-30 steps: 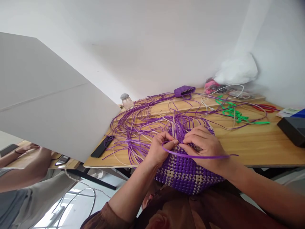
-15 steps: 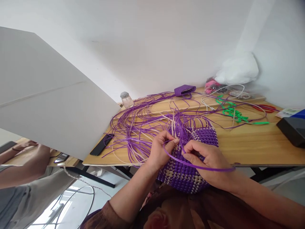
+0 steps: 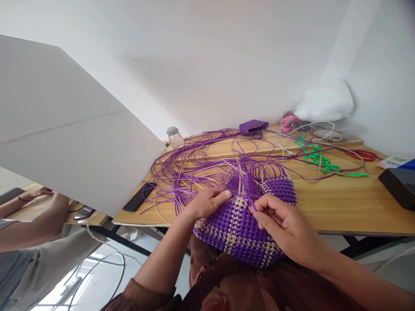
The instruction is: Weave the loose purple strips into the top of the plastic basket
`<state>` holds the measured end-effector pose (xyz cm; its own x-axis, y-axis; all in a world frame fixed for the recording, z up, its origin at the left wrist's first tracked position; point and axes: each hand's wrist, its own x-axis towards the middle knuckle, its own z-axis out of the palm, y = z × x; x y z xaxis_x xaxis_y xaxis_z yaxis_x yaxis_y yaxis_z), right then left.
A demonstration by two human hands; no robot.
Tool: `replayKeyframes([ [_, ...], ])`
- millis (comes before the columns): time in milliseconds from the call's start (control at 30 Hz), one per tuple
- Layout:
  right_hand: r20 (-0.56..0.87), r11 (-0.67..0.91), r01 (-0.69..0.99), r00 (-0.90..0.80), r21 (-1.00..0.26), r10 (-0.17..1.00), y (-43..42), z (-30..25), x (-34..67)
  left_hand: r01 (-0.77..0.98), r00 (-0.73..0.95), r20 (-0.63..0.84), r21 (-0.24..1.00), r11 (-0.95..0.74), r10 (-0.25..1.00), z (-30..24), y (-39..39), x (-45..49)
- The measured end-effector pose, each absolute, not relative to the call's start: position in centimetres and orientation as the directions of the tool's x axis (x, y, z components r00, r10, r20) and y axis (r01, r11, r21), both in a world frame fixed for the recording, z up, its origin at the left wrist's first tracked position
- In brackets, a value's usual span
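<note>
The woven basket [image 3: 241,226] – purple with cream squares – rests at the near edge of the wooden table [image 3: 350,201], partly on the person's lap, directly under both hands. The left hand [image 3: 207,202] lies on its upper rim with the fingers stretched out and not closed around anything. The right hand [image 3: 285,226] is just beside it on the basket's right part; thumb and forefinger are pinched together on one purple strand [image 3: 250,199] that rises from the weave.

Beyond the hands, many loose strands [image 3: 191,166] in purple and cream spread over the table. To the left of the left hand there is a black phone [image 3: 139,197], and further behind it a small glass jar [image 3: 175,137]. Far behind the right hand lie a small purple pouch [image 3: 253,126], green pieces [image 3: 319,159] and red scissors [image 3: 363,154] – well apart from the basket. A grey board [image 3: 65,129] stands left of the table, and below it another person's arm [image 3: 35,222] is seen.
</note>
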<state>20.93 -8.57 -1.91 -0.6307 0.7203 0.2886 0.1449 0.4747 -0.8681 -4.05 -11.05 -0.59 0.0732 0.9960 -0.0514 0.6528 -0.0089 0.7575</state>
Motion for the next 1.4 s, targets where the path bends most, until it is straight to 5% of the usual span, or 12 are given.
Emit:
replayKeyframes([
  [100, 0.302, 0.489, 0.147, -0.625, -0.86, 0.72, -8.5, -1.9, 20.9, 0.53, 0.183, -0.017, 0.844, -0.084, 0.983, -0.2, -11.0, -3.7],
  [233, 0.297, 0.503, 0.164, -0.639, -0.849, 0.71, -8.6, -1.4, 20.9, 0.267, 0.108, 0.051, 0.961, -0.078, 0.993, 0.7, -10.6, -1.4],
  [400, 0.299, 0.554, 0.194, -0.676, -0.81, 0.674, -8.6, -0.8, 20.9, -0.037, 0.105, -0.15, 0.987, 0.155, 0.983, 1.0, -10.2, 0.4],
  [600, 0.198, 0.435, 0.201, -0.675, -0.878, 0.711, -6.3, 0.9, 20.6, -0.032, -0.013, -0.011, 0.999, 0.011, 1.0, 0.3, -10.2, 1.0],
  [833, 0.224, 0.563, 0.281, -0.713, -0.778, 0.665, -2.5, 3.1, 18.1, 0.074, -0.034, 0.16, 0.985, -0.158, 0.986, 0.2, -10.8, 1.3],
  [1100, 0.528, 0.572, 0.306, -0.221, -0.761, 0.82, 6.1, 4.7, 15.3, 0.168, -0.096, 0.138, 0.978, -0.12, 0.986, -0.1, -10.4, 1.2],
  [1300, 0.317, 0.482, 0.27, -0.482, -0.833, 0.817, 3.8, 1.5, 17.2, 0.211, 0.027, 0.122, 0.969, -0.125, 0.992, -0.5, -11.1, -1.1],
  [1400, 0.277, 0.565, 0.337, -0.616, -0.753, 0.737, 0.7, 0.1, 19.2, 0.332, -0.013, 0.079, 0.941, -0.07, 0.997, -1.2, -11.6, -3.0],
])
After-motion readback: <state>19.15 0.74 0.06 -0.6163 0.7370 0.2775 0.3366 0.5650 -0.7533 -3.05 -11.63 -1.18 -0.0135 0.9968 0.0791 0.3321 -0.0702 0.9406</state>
